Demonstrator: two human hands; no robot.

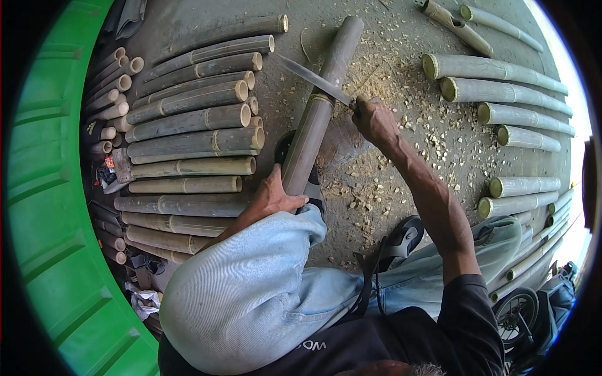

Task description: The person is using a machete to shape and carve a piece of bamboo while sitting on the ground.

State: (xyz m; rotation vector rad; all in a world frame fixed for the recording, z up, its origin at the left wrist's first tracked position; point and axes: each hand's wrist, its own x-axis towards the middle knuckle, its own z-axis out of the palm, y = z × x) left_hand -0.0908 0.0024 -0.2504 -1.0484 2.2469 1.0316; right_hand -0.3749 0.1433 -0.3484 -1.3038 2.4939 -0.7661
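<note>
Head view: bamboo pole crossed by a knife

At far left I see a green ribbed panel, then cut bamboo lengths rowed on the floor. Next, the left hand grasps the pole's near end, just beside the left leg. The pole is grey-brown and smooth, with a pale ring partway along. A narrow strip of floor parts its left edge from the row; I find wider room on its right, strewn with chips. Its long axis runs away from the person, far end leaning rightward. The right hand is clenched around the knife's handle; I cannot tell whether the blade touches. Greener bamboo pieces lie farther right.
</note>
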